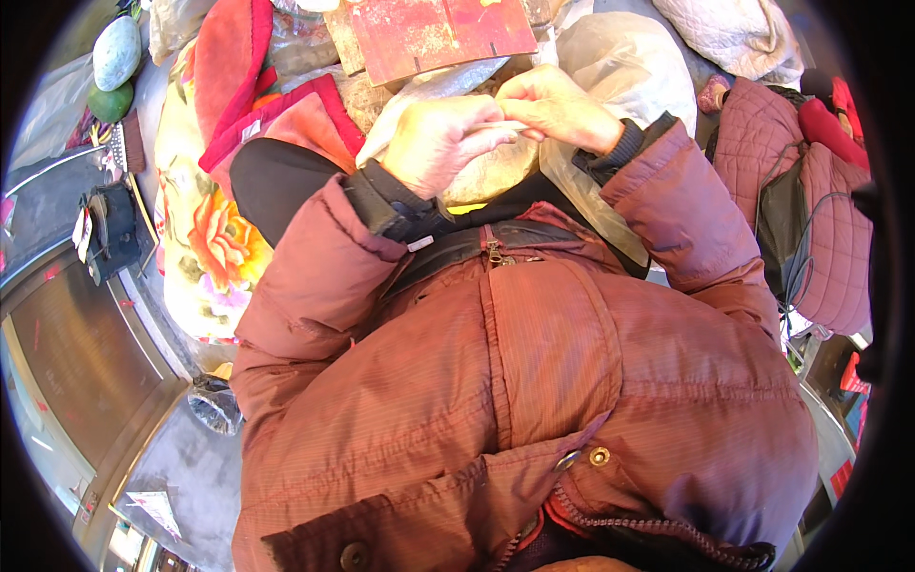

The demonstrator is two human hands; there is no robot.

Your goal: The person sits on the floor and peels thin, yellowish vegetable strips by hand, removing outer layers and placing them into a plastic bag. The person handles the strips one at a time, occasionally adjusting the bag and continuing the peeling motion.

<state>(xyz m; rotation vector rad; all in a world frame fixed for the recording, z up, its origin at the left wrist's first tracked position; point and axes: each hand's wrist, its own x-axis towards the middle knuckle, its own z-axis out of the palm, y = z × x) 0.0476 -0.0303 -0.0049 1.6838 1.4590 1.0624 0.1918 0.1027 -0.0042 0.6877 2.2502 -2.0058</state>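
My left hand [432,139] and my right hand [561,111] meet above my lap, fingertips touching. A thin pale strip [497,126] shows between them, pinched by the fingers of both; it is too small and overexposed to name more exactly. Part of it is hidden behind the fingers. Below the hands lies a pale yellowish sack or bag [493,171] between my knees. Just beyond them stands a worn red wooden board [443,36], dusted with pale powder or crumbs.
A clear plastic bag [622,64] bulges beside my right hand. On the left lie a red-edged blanket [286,121] and a flowered cloth [221,243]. Farther left is a brown-panelled door [78,357]. A quilted maroon garment [758,150] lies at the right.
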